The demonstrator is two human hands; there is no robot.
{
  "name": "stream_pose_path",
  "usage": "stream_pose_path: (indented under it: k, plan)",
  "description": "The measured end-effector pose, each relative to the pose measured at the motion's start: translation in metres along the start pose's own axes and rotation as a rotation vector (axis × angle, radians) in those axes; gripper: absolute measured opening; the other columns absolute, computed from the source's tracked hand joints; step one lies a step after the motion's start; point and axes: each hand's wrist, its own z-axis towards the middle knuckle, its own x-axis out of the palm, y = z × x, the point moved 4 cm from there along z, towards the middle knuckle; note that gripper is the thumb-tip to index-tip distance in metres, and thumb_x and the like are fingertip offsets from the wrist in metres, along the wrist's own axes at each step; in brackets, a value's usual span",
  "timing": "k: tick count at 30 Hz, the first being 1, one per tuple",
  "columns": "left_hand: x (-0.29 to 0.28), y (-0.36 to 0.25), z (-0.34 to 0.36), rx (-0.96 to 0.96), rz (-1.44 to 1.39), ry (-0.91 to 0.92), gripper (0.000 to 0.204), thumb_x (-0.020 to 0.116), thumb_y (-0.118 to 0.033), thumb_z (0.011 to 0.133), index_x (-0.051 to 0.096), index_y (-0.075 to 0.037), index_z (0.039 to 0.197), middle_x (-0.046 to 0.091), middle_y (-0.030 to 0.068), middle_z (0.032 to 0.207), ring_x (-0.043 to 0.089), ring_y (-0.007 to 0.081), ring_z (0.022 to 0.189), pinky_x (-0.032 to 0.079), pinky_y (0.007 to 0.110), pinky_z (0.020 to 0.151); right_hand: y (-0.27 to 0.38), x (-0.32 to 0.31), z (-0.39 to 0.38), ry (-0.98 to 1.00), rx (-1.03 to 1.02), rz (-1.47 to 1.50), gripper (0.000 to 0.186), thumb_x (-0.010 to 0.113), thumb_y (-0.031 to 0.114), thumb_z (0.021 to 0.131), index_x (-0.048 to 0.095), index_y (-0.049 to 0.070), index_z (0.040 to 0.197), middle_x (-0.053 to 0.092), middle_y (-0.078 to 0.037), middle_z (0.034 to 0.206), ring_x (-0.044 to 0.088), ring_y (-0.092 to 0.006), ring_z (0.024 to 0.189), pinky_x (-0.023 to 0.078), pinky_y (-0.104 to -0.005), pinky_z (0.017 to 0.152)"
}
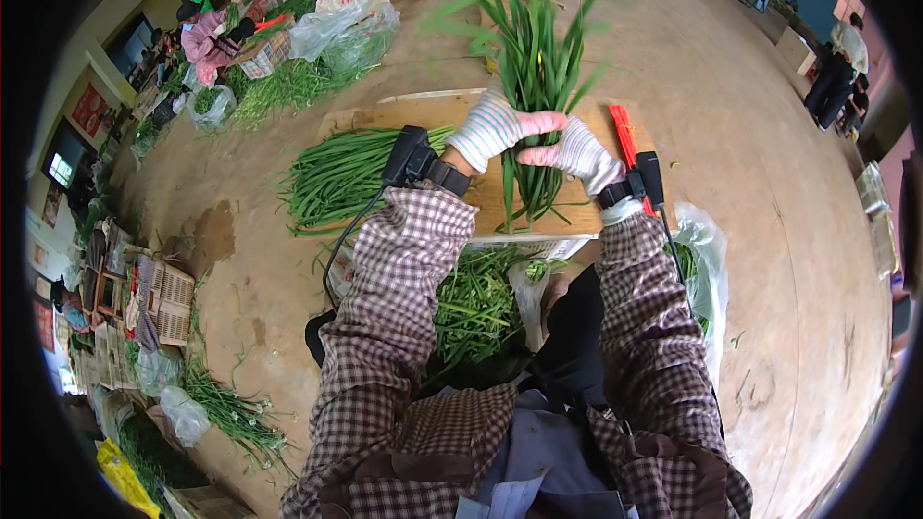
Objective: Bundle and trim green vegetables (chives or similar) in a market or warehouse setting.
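A: What are the hands doing?

B: Both wear striped knit gloves with the fingertips bare. The left hand (495, 128) is clenched around a bunch of long green stalks (535, 86), gripping it at mid-height. The right hand (577, 152) presses against the same bunch from the other side, fingers wrapped onto the stems.

A: And where is the bunch?

B: It is held upright over a wooden board (586, 216), leaf tips fanning upward and the cut ends hanging down toward the board's near edge.

A: What lies around it?

B: To the left on the board, a flat pile of green stalks (341, 178). To the right, just beside the right wrist, a bundle of red ties (626, 139). Under the board's near edge sits a white crate of green trimmings (476, 303), with a clear plastic bag (707, 274) at the right.

A: Anything farther out?

B: Across the dirt floor (750, 135), a seated person in pink (207, 38) sits among more heaps of greens.
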Motion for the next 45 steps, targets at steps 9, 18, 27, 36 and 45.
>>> stream_pose_path:
  k: [9,18,27,36,45]
  plan:
    - [0.003,0.041,0.016,-0.429,0.189,0.23,0.052,0.079,-0.04,0.069,0.066,-0.001,0.101,0.068,0.0061,0.094,0.06,0.0136,0.082,0.049,0.03,0.075,-0.009,0.006,0.007,0.082,0.173,-0.23,0.053,0.077,0.036,0.073,0.06,0.009,0.116,0.066,-0.007,0.11,0.061,-0.0191,0.101,0.046,-0.0317,0.088]
    - [-0.02,0.037,0.017,-0.26,-0.147,-0.051,0.035,0.067,-0.032,0.081,0.067,-0.007,0.106,0.067,0.0024,0.1,0.061,0.0139,0.092,0.046,0.029,0.086,0.067,-0.024,-0.043,-0.274,-0.074,-0.653,0.061,0.076,0.035,0.072,0.054,0.007,0.121,0.061,-0.016,0.113,0.058,-0.0308,0.103,0.046,-0.0393,0.09]
    - [-0.051,-0.013,-0.015,-0.378,-0.604,-0.203,0.028,0.065,-0.027,0.084,0.057,-0.004,0.098,0.065,0.0169,0.093,0.066,0.0313,0.082,0.056,0.045,0.071,0.078,0.066,-0.112,-0.497,-0.504,-0.867,0.035,0.067,0.012,0.074,0.059,0.02,0.107,0.058,-0.003,0.08,0.06,-0.0238,0.069,0.047,-0.0366,0.058]
    - [-0.106,-0.043,-0.084,-0.442,-0.538,-0.387,0.034,0.067,-0.031,0.082,0.062,0.0,0.095,0.064,0.0164,0.089,0.065,0.0304,0.077,0.056,0.044,0.068,0.118,0.083,-0.106,-0.366,-0.406,0.396,0.005,0.065,0.004,0.082,0.063,0.002,0.086,0.063,-0.001,0.082,0.055,-0.0102,0.074,0.046,-0.0235,0.069]
    - [-0.192,-0.074,-0.143,-0.162,-0.657,-0.616,0.021,0.06,-0.029,0.086,0.056,-0.008,0.088,0.06,0.0063,0.075,0.064,0.0355,0.08,0.054,0.051,0.07,0.056,0.097,-0.159,0.025,-0.297,0.949,0.032,0.069,0.03,0.082,0.044,0.01,0.082,0.047,-0.003,0.064,0.046,-0.0132,0.051,0.036,-0.0254,0.042]
